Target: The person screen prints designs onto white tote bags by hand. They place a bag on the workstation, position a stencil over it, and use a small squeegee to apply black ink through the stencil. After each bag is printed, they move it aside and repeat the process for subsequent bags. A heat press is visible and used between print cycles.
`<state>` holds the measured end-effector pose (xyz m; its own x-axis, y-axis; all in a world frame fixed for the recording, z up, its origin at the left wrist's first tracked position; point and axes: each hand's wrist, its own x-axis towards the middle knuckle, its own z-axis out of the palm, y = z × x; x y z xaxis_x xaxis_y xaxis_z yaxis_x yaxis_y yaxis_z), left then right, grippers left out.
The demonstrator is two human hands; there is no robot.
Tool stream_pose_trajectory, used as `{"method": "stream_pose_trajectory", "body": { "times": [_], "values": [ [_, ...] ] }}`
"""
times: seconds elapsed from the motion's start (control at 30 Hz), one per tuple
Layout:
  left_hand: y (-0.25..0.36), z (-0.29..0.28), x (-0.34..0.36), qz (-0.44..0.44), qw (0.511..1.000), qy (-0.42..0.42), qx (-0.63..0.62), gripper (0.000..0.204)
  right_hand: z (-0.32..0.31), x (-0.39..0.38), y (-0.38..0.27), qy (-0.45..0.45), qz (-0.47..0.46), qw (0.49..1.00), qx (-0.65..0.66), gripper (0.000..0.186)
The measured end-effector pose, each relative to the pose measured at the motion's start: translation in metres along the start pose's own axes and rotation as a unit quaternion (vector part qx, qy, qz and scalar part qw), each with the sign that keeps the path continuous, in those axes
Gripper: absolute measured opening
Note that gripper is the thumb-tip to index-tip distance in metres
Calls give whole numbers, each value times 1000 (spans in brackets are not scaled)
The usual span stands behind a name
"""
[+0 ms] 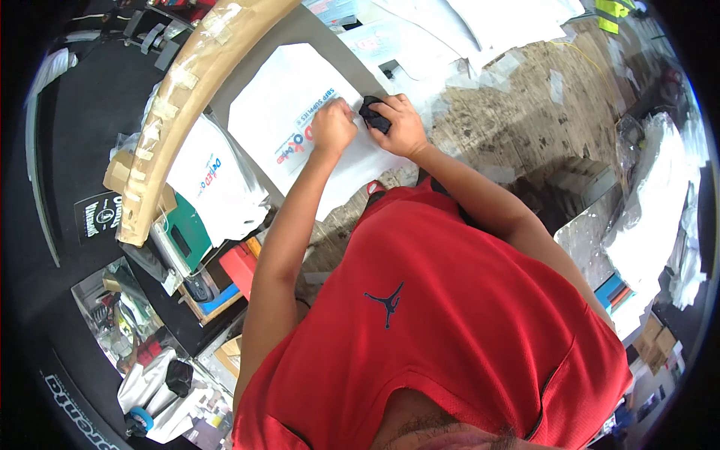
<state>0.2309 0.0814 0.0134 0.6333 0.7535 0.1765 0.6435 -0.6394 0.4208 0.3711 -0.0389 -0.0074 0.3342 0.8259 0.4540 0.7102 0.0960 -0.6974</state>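
A white printed bag or sheet [259,112] lies flat on a grey board [328,46], its lower end hanging over the near edge. On its printed part rests my left hand [334,129], the fingers curled closed; whatever they may hold is hidden. To the right, my right hand [403,129] grips a crumpled black cloth-like wad [373,112] at the sheet's right edge. The two hands are a short gap apart.
A long cardboard tube patched with tape [184,90] arches along the left. Below it sit stacked white printed bags [199,154], a green box [189,232] and a red one [238,268]. White plastic bundles [651,202] stand right, beside the worn floor [517,112].
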Motion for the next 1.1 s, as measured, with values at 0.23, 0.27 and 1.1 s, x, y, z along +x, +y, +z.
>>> {"method": "stream_pose_trajectory", "body": {
  "times": [0.23,0.27,1.1],
  "values": [
    [9,-2,-10,-41,999,-30,10,7,3,0,6,7,-6,1000,13,44],
    [14,-4,-14,-13,1000,-9,-11,12,2,0,8,7,-5,1000,13,44],
    [-16,11,-39,-235,903,185,-308,9,7,1,5,36,-5,999,10,41]
  ]
}}
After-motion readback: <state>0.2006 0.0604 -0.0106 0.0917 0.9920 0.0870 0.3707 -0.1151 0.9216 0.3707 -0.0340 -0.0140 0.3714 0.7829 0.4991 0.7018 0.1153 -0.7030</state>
